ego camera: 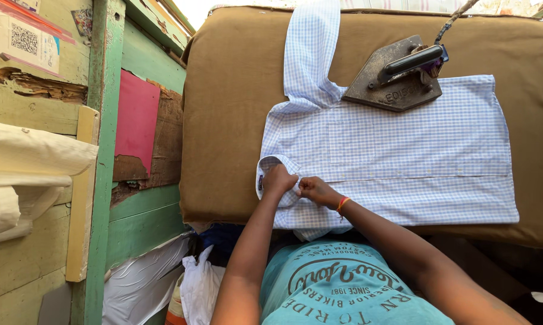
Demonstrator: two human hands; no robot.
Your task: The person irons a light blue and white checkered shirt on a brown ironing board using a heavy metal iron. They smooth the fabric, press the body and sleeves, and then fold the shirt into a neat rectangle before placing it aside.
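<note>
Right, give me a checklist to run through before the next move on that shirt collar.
1. Both hands on the collar: left hand and right hand pinch it at the shirt's near left corner. Ok.
2. Iron clear of the hands: parked on the far edge of the shirt. Ok.
3. Shirt flat on the brown pad: body lies smooth, front placket straight. Ok.
4. Sleeve out of the way: stretched towards the far edge. Ok.
5. Iron hot or cool: cannot tell.
6. Near hem on the pad: it hangs slightly over the edge. Not ok.
</note>
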